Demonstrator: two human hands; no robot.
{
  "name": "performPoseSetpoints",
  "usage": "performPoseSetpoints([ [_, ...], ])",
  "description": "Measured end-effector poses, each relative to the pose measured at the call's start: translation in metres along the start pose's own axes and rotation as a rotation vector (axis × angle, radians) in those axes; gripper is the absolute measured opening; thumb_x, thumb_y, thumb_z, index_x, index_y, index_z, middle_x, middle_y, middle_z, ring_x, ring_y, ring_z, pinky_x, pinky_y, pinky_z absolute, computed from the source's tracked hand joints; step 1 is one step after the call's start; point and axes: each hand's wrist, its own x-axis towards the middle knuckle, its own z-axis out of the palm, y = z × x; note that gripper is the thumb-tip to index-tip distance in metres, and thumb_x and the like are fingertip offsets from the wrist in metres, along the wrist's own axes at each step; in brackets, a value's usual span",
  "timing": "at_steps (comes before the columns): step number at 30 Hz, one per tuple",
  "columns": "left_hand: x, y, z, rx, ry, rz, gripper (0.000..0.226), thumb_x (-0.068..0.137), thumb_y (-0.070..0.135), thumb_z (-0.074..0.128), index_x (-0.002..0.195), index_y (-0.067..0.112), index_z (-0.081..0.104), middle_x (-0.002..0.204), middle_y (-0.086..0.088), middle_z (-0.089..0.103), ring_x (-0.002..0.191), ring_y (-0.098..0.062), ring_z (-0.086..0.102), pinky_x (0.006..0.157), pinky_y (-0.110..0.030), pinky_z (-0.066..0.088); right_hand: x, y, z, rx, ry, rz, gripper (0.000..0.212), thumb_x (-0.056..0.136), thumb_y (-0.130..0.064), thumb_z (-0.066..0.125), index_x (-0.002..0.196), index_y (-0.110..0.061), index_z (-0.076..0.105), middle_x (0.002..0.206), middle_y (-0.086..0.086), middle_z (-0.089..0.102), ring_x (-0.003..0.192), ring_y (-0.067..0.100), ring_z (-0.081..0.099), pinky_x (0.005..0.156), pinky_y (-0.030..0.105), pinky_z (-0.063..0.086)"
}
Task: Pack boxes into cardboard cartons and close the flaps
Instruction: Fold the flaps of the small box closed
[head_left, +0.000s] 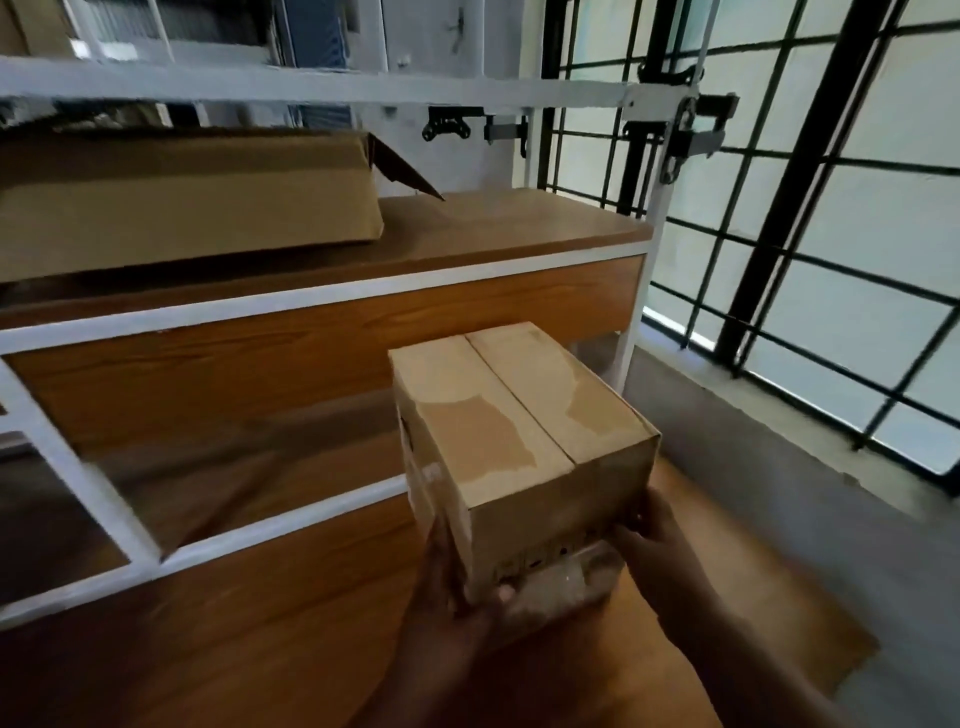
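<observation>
Head view: both hands (550, 577) hold an unmarked carton (524, 447).

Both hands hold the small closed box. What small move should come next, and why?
Probably carry the small box up toward the big carton on the shelf. The left hand and right hand grip its near end, its flaps are shut, and one flap of the big carton stands open.

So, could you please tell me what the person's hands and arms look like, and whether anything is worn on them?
Both the left hand and the right hand are bare: no gloves show, and no rings or watch can be made out, though the picture is blurred. The forearms are bare as far as the frame shows, with no sleeve in view.
</observation>
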Motion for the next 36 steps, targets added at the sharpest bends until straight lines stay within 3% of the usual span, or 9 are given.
performPoseSetpoints([
  [5, 0.019, 0.023, 0.069, -0.039, 0.010, 0.004, 0.106, 0.081, 0.070, 0.084, 0.163, 0.067, 0.017, 0.162, 0.037, 0.038, 0.132, 0.022, 0.045, 0.092, 0.001, 0.042, 0.033, -0.004, -0.065, -0.013, -0.004, -0.020, 0.050, 0.098, -0.004, 0.071, 0.134, -0.038, 0.061, 0.131, 0.000, 0.069, 0.121, 0.025, 0.067, 0.105, 0.060, 0.057],
  [8, 0.018, 0.038, 0.101, -0.064, 0.081, -0.034, 0.086, 0.084, 0.063, 0.086, 0.158, 0.059, 0.041, 0.146, 0.030, 0.064, 0.125, 0.015, 0.061, 0.088, -0.003, 0.051, 0.041, -0.001, -0.089, -0.119, -0.012, -0.102, 0.041, 0.092, -0.007, 0.074, 0.113, -0.041, 0.067, 0.108, -0.010, 0.077, 0.103, 0.014, 0.071, 0.093, 0.056, 0.061],
  [12, -0.003, 0.058, 0.097, -0.010, 0.276, -0.067, 0.064, 0.077, 0.054, 0.094, 0.133, 0.044, 0.066, 0.115, 0.029, 0.079, 0.103, 0.010, 0.073, 0.073, -0.005, 0.055, 0.042, 0.000, -0.099, -0.176, -0.170, -0.246, 0.052, 0.089, -0.008, 0.070, 0.118, -0.050, 0.064, 0.105, -0.031, 0.074, 0.089, -0.005, 0.072, 0.059, 0.017, 0.057],
  [15, -0.030, 0.067, 0.080, 0.038, 0.442, -0.086, 0.069, 0.067, 0.063, 0.096, 0.128, 0.043, 0.071, 0.115, 0.023, 0.081, 0.101, 0.004, 0.077, 0.074, -0.016, 0.062, 0.033, -0.004, -0.092, -0.073, -0.310, -0.338, 0.063, 0.095, -0.001, 0.071, 0.130, -0.052, 0.056, 0.119, -0.040, 0.067, 0.110, -0.016, 0.066, 0.075, 0.007, 0.055],
  [18, -0.062, 0.073, 0.060, 0.061, 0.557, -0.106, 0.074, 0.065, 0.068, 0.098, 0.130, 0.045, 0.071, 0.121, 0.012, 0.082, 0.109, -0.011, 0.079, 0.092, -0.040, 0.065, 0.021, -0.017, -0.077, 0.038, -0.492, -0.394, 0.066, 0.101, -0.008, 0.071, 0.147, -0.049, 0.047, 0.130, -0.032, 0.066, 0.124, -0.008, 0.063, 0.092, 0.017, 0.060],
  [25, -0.150, 0.103, -0.006, 0.199, 0.798, -0.042, 0.088, 0.075, 0.048, 0.101, 0.150, 0.043, 0.056, 0.139, 0.005, 0.074, 0.122, -0.013, 0.074, 0.084, -0.031, 0.065, -0.030, -0.069, -0.032, 0.123, -0.658, -0.516, 0.058, 0.095, -0.047, 0.069, 0.141, -0.071, 0.044, 0.137, -0.037, 0.063, 0.126, -0.017, 0.057, 0.086, 0.005, 0.053],
  [28, -0.176, 0.113, -0.028, 0.268, 0.925, 0.024, 0.073, 0.071, 0.064, 0.096, 0.134, 0.044, 0.067, 0.128, 0.006, 0.075, 0.109, -0.011, 0.077, 0.074, -0.026, 0.065, -0.059, -0.079, -0.008, 0.140, -0.717, -0.572, 0.053, 0.104, -0.034, 0.073, 0.141, -0.064, 0.049, 0.138, -0.034, 0.063, 0.128, -0.009, 0.061, 0.092, 0.015, 0.060],
  [32, -0.203, 0.115, -0.063, 0.281, 1.036, 0.061, 0.066, 0.066, 0.080, 0.085, 0.124, 0.053, 0.071, 0.118, 0.009, 0.073, 0.097, -0.010, 0.074, 0.074, -0.033, 0.065, -0.095, -0.084, 0.027, 0.084, -0.636, -0.595, 0.052, 0.100, -0.043, 0.077, 0.147, -0.047, 0.054, 0.140, -0.027, 0.063, 0.126, 0.003, 0.065, 0.096, 0.036, 0.063],
  [36, -0.224, 0.107, -0.099, 0.124, 1.011, -0.073, 0.056, 0.085, 0.060, 0.084, 0.136, 0.054, 0.061, 0.124, 0.020, 0.069, 0.110, -0.008, 0.067, 0.076, -0.032, 0.060, -0.131, -0.089, 0.069, -0.002, -0.425, -0.502, 0.043, 0.092, -0.063, 0.080, 0.128, -0.047, 0.059, 0.115, -0.026, 0.070, 0.106, -0.006, 0.068, 0.079, 0.023, 0.059],
])
